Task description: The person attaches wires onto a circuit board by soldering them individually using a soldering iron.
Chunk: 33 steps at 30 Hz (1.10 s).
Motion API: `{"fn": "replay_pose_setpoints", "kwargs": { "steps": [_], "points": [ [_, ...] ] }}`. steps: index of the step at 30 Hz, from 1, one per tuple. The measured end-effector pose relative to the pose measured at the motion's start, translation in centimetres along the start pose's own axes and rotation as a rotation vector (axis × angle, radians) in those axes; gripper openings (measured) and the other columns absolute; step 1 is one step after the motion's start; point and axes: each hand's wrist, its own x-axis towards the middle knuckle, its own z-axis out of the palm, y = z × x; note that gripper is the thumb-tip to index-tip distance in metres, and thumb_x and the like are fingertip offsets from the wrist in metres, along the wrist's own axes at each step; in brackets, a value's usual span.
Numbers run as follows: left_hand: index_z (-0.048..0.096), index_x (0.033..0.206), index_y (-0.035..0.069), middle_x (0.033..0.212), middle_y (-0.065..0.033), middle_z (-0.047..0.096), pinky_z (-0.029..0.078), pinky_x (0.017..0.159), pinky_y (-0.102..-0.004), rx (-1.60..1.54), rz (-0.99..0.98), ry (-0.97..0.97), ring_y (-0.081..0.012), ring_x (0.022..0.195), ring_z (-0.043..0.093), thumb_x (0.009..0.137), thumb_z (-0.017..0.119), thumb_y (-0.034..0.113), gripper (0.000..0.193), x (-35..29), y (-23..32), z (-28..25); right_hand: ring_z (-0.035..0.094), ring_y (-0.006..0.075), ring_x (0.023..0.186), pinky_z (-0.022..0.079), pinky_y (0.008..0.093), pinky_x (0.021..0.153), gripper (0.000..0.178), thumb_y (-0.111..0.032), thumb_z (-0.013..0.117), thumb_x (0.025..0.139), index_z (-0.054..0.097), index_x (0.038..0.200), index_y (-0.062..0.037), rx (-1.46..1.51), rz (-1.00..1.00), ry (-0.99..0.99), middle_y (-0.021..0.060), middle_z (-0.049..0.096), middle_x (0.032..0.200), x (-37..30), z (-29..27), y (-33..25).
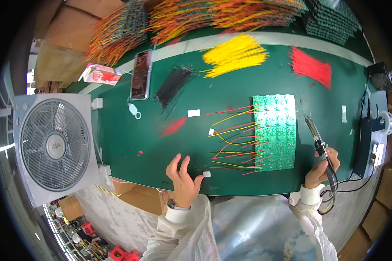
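My right hand (321, 168) is closed round a soldering iron (320, 147), its tip pointing up and away, to the right of a green circuit board panel (274, 130). The tip is apart from the panel. Red and yellow wires stick out leftward from the panel's left edge. My left hand (184, 182) is over the near part of the table, left of the wires, with its fingers spread. A small white piece (206, 174) is at its thumb tip; I cannot tell whether the thumb touches it.
On the green table (231, 91) lie yellow wires (235, 55), red wires (311, 67), black wires (174, 87) and a phone (141, 74). A fan (54, 145) stands left. A solder spool (385, 122) is at the right edge. Wired boards (183, 19) are piled at the back.
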Motion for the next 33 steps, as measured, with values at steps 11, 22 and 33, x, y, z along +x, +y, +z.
{"fn": "replay_pose_setpoints", "kwargs": {
  "steps": [11, 22, 33],
  "points": [
    [0.041, 0.139, 0.004, 0.142, -0.0193, 0.036, 0.031, 0.102, -0.052, 0.031, 0.031, 0.018, -0.0408, 0.123, 0.039, 0.089, 0.061, 0.047, 0.068, 0.5, 0.3, 0.0, 0.054, 0.0169, 0.076, 0.047, 0.0299, 0.07, 0.025, -0.023, 0.054, 0.1, 0.05, 0.112, -0.0009, 0.124, 0.004, 0.071, 0.014, 0.054, 0.107, -0.5, 0.7, 1.5],
    [0.04, 0.141, 0.006, 0.143, -0.0179, 0.035, 0.029, 0.107, -0.0516, 0.057, 0.106, 0.04, -0.0397, 0.128, 0.037, 0.087, 0.063, 0.045, 0.07, 0.5, 0.2, 0.6, 0.055, 0.0127, 0.079, 0.047, 0.0265, 0.071, 0.028, -0.025, 0.055, 0.1, 0.053, 0.111, 0.0001, 0.178, 0.079, 0.037, 0.0072, 0.053, 0.105, -1.4, 0.2, 1.3],
    [0.042, 0.139, 0.004, 0.141, -0.0199, 0.037, 0.031, 0.107, -0.0507, 0.031, 0.082, 0.038, -0.0403, 0.128, 0.038, 0.086, 0.066, 0.043, 0.071, 0.5, 0.4, 0.0, 0.052, 0.0137, 0.083, 0.045, 0.0267, 0.072, 0.026, -0.025, 0.048, 0.103, 0.052, 0.113, -0.0023, 0.128, 0.074, 0.066, 0.0083, 0.053, 0.106, -1.3, 0.0, 0.9]
  ]
}}
